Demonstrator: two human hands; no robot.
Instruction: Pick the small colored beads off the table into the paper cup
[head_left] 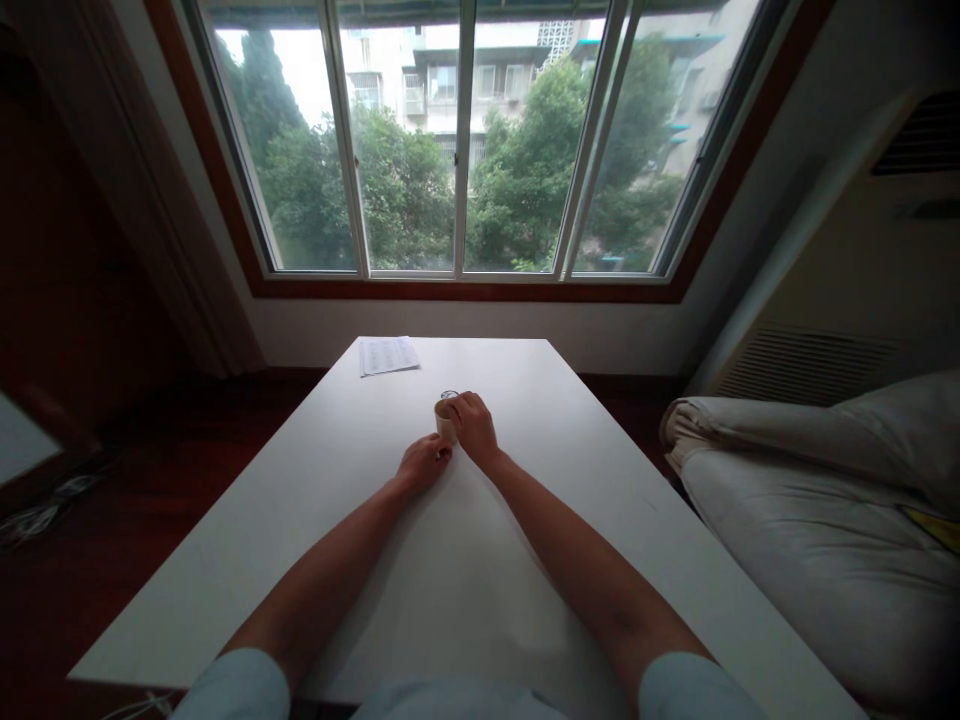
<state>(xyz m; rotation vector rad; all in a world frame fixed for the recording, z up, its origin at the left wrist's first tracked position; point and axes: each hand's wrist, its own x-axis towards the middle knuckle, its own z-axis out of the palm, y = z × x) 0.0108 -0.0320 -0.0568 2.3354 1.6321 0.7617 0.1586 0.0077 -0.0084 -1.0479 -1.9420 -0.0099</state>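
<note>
Watching from beside the white table [480, 560], I see both hands gathered at one small pale cup [444, 424], which stands upright toward the far end, in line with the person's body. The right hand [476, 425] comes over from its side, fingers bent down at the rim; whether they pinch the wall or something at the mouth, I cannot tell. The left hand [425, 460] rests low, fingers curled by the cup's foot, and from here I cannot make out whether it grips the cup or only lies against it. Just beyond the rim sits a small dark-rimmed thing [449, 394], too tiny to name. Some papers [388, 356] lie farther off, toward the window [461, 150].

I would judge the step in hand to be work at the cup's mouth, the left hand steadying below. The next move calls for a light right hand and a firm base, since a sideways push could tip so small a cup.
</note>
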